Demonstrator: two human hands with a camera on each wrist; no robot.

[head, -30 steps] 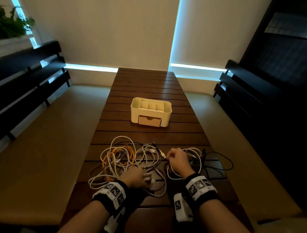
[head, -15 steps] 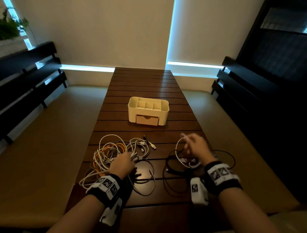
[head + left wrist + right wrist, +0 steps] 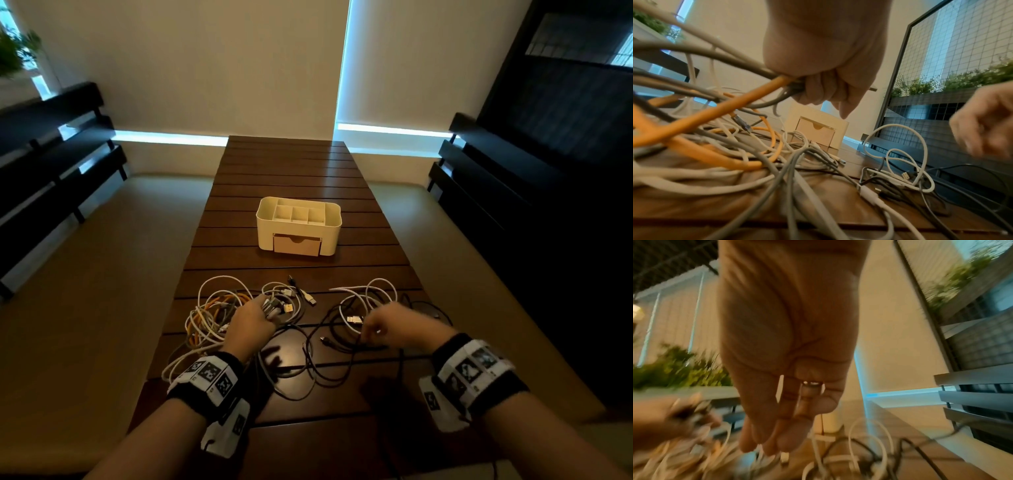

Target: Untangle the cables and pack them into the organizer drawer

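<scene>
On the near end of the table (image 3: pixel 308 164), the cables now lie parted: left hand (image 3: pixel 251 322) clenching the orange-and-white bundle (image 3: pixel 209 315), right hand (image 3: pixel 394 329), fingers loosely extended, released above the white-and-black cables (image 3: pixel 370 305); the organizer drawer (image 3: pixel 296 244) remains closed beyond.

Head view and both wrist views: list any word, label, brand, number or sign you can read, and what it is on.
No readable text in any view.
Left wristband: black-and-white square marker patterns only, no letters or digits.
Right wristband: the same kind of marker patterns, blurred.
White organizer and its drawer: plain, no label or brand visible.
Cable plugs: too small to tell whether they carry any marking.
</scene>
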